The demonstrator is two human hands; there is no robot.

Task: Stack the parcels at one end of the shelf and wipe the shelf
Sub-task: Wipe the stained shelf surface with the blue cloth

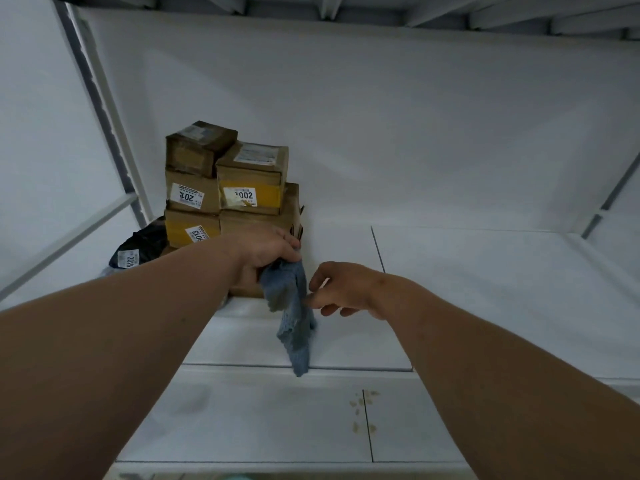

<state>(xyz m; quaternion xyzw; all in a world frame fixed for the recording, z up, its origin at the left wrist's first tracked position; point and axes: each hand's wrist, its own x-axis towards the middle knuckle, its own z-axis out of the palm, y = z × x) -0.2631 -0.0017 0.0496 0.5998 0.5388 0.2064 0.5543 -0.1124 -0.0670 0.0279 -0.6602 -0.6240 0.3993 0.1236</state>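
Several brown cardboard parcels (242, 188) with white numbered labels stand stacked at the left end of the white shelf (485, 289). A dark soft parcel (138, 251) lies to their left. My left hand (266, 251) grips the top of a blue-grey cloth (294, 320), which hangs down over the shelf's front part. My right hand (341, 289) is just right of the cloth, its fingertips at the cloth's edge; whether they pinch it is unclear.
A white back wall (381, 133) closes the shelf behind. A lower shelf board (277, 417) below carries brownish stains (363, 410). Metal uprights (104, 109) frame the left side, and another shelf's underside (346, 8) is overhead.
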